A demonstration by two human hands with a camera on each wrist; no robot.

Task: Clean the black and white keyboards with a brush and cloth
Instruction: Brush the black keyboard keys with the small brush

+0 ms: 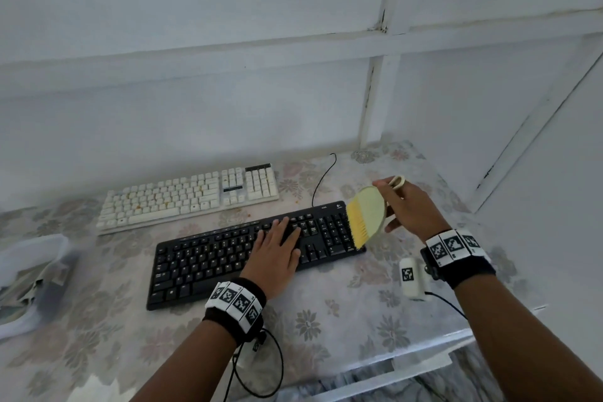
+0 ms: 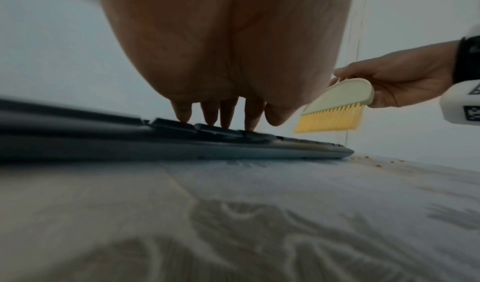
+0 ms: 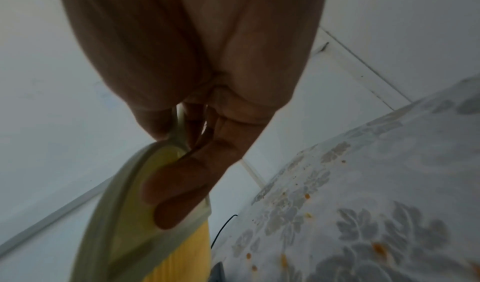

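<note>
The black keyboard (image 1: 228,258) lies across the middle of the flowered table. My left hand (image 1: 277,251) rests flat on its keys with straight fingers (image 2: 226,114). My right hand (image 1: 408,209) grips the pale green handle of a brush (image 1: 367,215) with yellow bristles (image 2: 330,120). The bristles hang just above the keyboard's right end (image 2: 324,146). Behind it lies the white keyboard (image 1: 186,199), with orange crumbs on its keys. In the right wrist view my fingers (image 3: 187,186) curl against the brush body (image 3: 124,214).
A crumpled cloth in a clear container (image 1: 32,274) sits at the table's left edge. Orange crumbs (image 3: 379,247) lie on the tablecloth right of the black keyboard. Its black cable (image 1: 321,179) runs back to the white wall. The table's front edge (image 1: 424,356) is near.
</note>
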